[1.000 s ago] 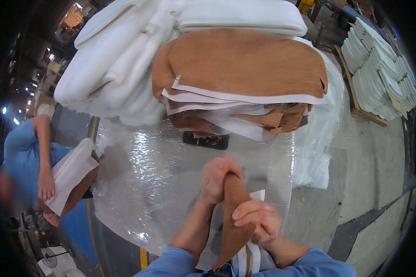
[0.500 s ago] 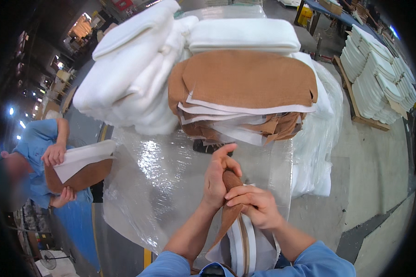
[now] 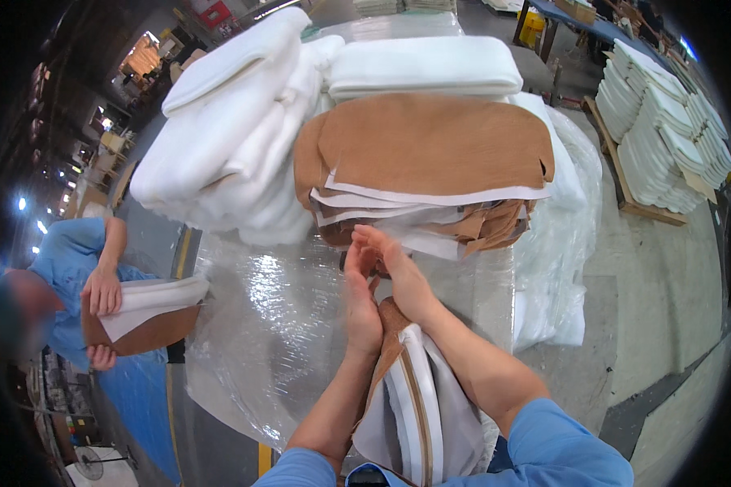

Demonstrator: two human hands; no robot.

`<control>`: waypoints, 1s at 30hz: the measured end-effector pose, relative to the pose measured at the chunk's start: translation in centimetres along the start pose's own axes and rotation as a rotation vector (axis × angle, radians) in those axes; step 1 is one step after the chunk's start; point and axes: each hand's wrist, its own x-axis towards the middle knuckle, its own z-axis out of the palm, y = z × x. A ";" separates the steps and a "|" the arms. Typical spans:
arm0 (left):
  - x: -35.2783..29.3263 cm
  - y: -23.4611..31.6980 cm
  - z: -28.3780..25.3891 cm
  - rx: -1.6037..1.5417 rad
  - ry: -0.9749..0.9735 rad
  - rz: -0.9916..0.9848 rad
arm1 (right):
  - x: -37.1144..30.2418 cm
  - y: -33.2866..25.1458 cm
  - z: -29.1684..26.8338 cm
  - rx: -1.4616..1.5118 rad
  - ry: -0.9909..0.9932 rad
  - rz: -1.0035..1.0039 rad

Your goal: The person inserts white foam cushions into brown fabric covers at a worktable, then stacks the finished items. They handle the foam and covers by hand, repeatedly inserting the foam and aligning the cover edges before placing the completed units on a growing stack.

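A brown fabric cushion cover with pale grey backing and a zipper edged in white stands close to my body, its narrow corner pointing away from me. Just past that corner, my left hand and my right hand come together with palms facing. Their fingers stretch forward, slightly bent, and neither hand visibly grips anything. The space between the palms is in shadow. My right forearm passes along the cover's right side, the left one along its other side. Beyond my fingertips lies a stack of brown covers with white edges.
White padded cushions are piled at the back left, with another behind the brown stack. Clear plastic covers the table. At left, a co-worker holds a similar brown cover. White pieces sit on a pallet at right.
Both hands have left the cover's brown corner and moved forward beyond it, the right hand crossing toward the left. The cover now stands fuller, its zipper more exposed. The co-worker's cover shifted slightly.
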 end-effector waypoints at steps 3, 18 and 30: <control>0.8 0.3 -0.2 0.033 -0.160 0.004 | -0.9 0.0 0.8 -0.103 0.024 -0.131; -3.6 4.0 0.3 -0.076 -0.007 -0.238 | -8.6 -1.5 -1.9 -0.202 0.029 -0.145; -7.2 8.0 0.3 0.568 -0.014 -0.013 | -7.9 -8.8 -3.9 -0.582 -0.126 -0.244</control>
